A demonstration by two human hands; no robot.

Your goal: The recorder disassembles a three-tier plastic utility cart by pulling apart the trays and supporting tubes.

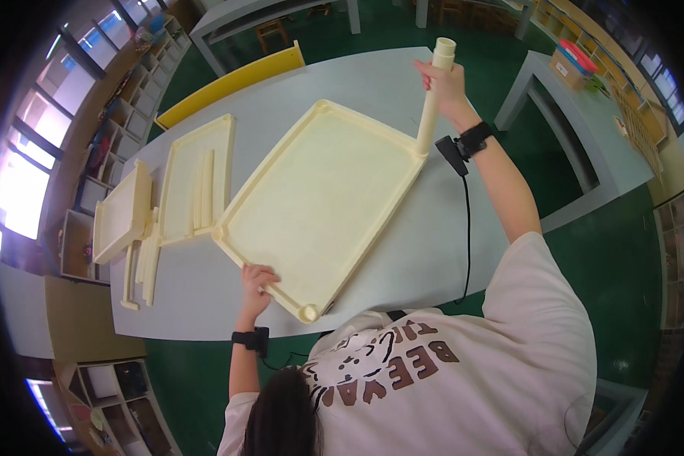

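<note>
A large cream plastic tray-like shelf panel (319, 205) with a raised rim lies slantwise on the grey table. My right hand (444, 87) is closed round the upper part of a cream plastic tube (428, 125). The tube stands tilted at the panel's far right corner; its lower end meets that corner, but whether it is seated cannot be seen. My left hand (258, 287) grips the panel's near left rim, fingers over the edge. A round socket (308, 312) shows at the near corner.
Left of the panel lie another cream shelf panel (176, 182) with several tubes (205, 190) on it, a smaller tilted panel (121, 213) and more loose tubes (150, 266). A black cable (468, 228) trails over the table (463, 258). A yellow chair back (228, 85) stands beyond.
</note>
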